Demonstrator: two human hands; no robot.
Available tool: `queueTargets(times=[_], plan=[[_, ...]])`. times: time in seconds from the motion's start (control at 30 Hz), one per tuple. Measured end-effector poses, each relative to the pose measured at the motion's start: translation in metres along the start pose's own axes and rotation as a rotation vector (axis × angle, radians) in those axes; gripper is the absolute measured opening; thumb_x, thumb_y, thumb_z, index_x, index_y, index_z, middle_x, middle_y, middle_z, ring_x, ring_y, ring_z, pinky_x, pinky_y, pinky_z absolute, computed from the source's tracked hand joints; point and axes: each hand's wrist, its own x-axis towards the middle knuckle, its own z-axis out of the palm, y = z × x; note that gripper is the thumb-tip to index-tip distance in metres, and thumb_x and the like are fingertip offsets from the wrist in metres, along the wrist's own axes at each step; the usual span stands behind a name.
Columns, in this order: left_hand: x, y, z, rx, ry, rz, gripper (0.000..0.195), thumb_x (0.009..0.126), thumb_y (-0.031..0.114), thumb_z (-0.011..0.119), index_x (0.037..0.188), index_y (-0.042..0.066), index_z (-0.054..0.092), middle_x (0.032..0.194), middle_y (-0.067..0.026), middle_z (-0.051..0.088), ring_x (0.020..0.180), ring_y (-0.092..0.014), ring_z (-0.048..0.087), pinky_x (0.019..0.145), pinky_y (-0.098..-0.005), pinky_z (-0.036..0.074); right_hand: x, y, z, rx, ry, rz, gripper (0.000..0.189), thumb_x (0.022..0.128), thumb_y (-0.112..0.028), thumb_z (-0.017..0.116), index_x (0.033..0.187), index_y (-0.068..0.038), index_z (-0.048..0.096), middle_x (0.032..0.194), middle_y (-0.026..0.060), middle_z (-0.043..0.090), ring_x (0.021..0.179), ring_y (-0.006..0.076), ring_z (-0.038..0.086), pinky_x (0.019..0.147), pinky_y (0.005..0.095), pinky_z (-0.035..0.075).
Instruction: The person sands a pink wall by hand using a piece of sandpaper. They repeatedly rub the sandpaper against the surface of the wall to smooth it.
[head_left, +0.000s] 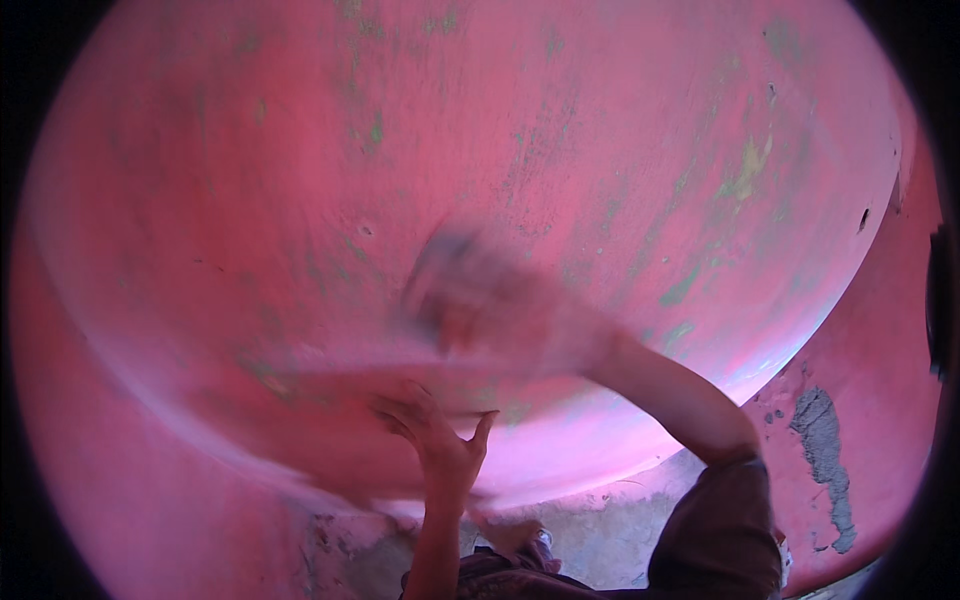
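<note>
A pink-painted wall (285, 187) with green and yellow worn patches fills most of the view before me. My right hand (487, 307) is strongly blurred in front of the wall's middle. A dark greyish shape shows at its far side; whether that is a held thing or part of the hand, I cannot tell. Lower down, my left hand (435, 427) is raised in front of the wall, its thumb apart from the fingers. Nothing is seen held in it. Its fingertips are blurred, so contact with the wall is unclear.
At the lower right, an adjoining pink wall (885, 435) bears a rough grey patch (821, 442). A dark object (936, 300) stands at the right rim. Grey floor (615, 536) shows below, near my dark clothing. Small holes and chips mark the painted surface.
</note>
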Motion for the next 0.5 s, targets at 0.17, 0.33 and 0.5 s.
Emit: queueTargets(times=[0.17, 0.33, 0.5], plan=[[0.000, 0.001, -0.004, -0.006, 0.001, 0.019, 0.113, 0.076, 0.056, 0.068, 0.146, -0.003, 0.001, 0.140, -0.0464, -0.010, 0.130, -0.063, -0.013, 0.100, -0.0725, 0.005, 0.018, 0.051, -0.007, 0.296, 0.060, -0.092, 0.032, 0.081, -0.020, 0.063, 0.110, -0.008, 0.060, 0.118, 0.0096, 0.060, 0.112, 0.0263, 0.058, 0.090, 0.0390, 0.051], [0.000, 0.002, -0.001, -0.013, -0.001, 0.020, 0.114, 0.076, 0.055, 0.069, 0.147, -0.003, 0.002, 0.139, -0.0467, -0.010, 0.129, -0.064, -0.012, 0.099, -0.0732, 0.006, 0.024, 0.018, 0.000, 0.153, 0.045, -0.112, 0.021, 0.088, -0.017, 0.052, 0.105, -0.008, 0.061, 0.121, 0.0097, 0.059, 0.108, 0.0239, 0.059, 0.082, 0.0329, 0.054], [0.001, 0.001, -0.008, 0.040, -0.023, 0.019, 0.113, 0.076, 0.054, 0.069, 0.147, -0.003, 0.001, 0.139, -0.0476, -0.009, 0.128, -0.065, -0.011, 0.098, -0.0733, 0.008, 0.034, 0.028, -0.002, 0.382, -0.065, -0.318, 0.021, 0.090, -0.013, 0.048, 0.107, -0.007, 0.059, 0.126, 0.0105, 0.056, 0.111, 0.0266, 0.058, 0.088, 0.0352, 0.052]])
